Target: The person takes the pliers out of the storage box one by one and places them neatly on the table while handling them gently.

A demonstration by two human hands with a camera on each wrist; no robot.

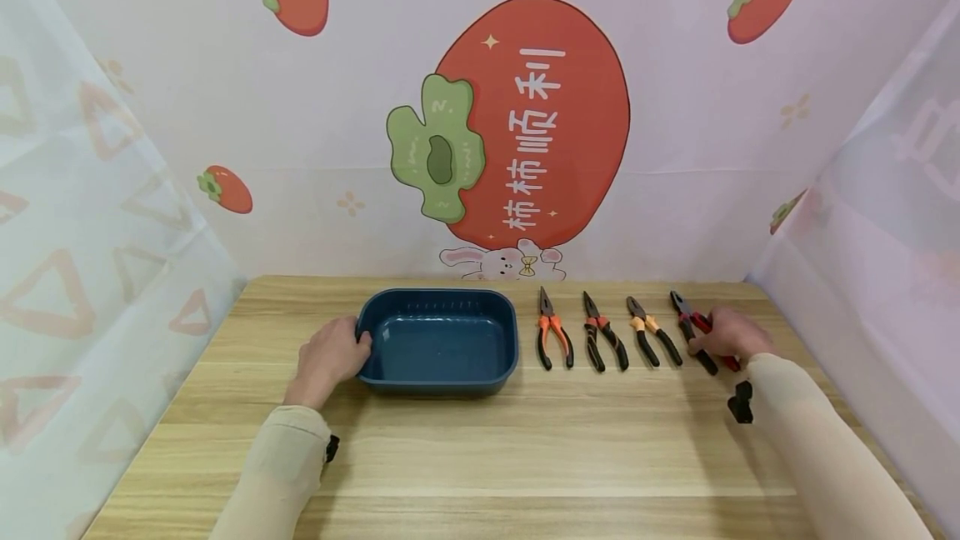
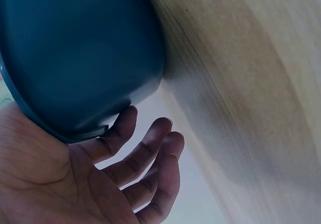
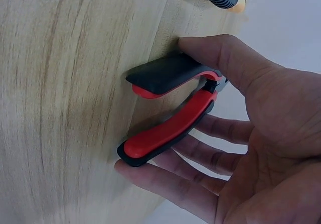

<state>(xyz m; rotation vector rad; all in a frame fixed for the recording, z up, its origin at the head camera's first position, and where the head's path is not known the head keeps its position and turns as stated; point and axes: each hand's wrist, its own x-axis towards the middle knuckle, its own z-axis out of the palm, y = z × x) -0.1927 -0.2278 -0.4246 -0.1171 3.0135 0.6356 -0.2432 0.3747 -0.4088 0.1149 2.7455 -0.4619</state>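
Observation:
My left hand (image 1: 332, 359) grips the left rim of a dark blue plastic basin (image 1: 437, 383). In the left wrist view, the thumb side lies over the rim and the bent fingers (image 2: 128, 128) come under it, the index fingertip against the outer wall. At the far right my right hand (image 1: 731, 333) holds red-and-black combination pliers (image 1: 685, 311). The right wrist view shows the thumb along one handle and the fingers around the other red handle (image 3: 170, 128), the handles spread apart close over the table. The pliers' head is mostly hidden there by the hand.
Between basin and right hand lie three pliers in a row: orange-handled long-nose pliers (image 1: 546, 323), black-and-orange long-nose pliers (image 1: 602, 332) and yellow-and-black pliers (image 1: 651, 332). They rest on a wood-grain table (image 1: 510, 457). Printed cloth walls (image 1: 675, 215) stand behind and at both sides.

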